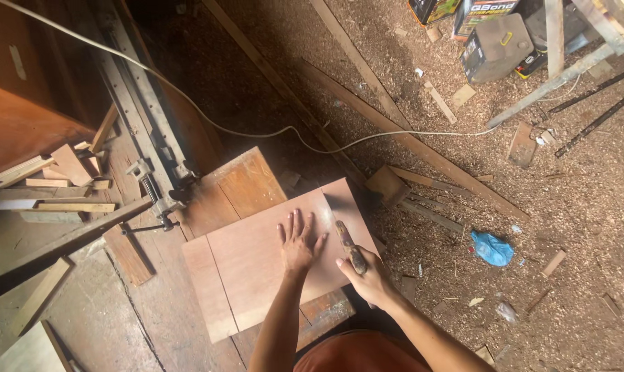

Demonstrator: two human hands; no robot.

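Observation:
A flat reddish-brown wooden board [250, 265] lies on a wooden workbench [236, 186]. My left hand [298, 242] rests palm down on the board, fingers spread. My right hand [368, 274] sits at the board's right edge, closed around the worn handle of a hand tool [347, 241] whose far end reaches up over the board. The tool's working end is blurred and I cannot make out its kind.
A metal bar clamp [150, 176] lies left of the bench, beside wood offcuts [57, 179]. A white cable [257, 132] runs across the sawdust-covered floor. Long wooden strips [394, 134], dark tins [494, 45] and a blue bag [492, 248] lie to the right.

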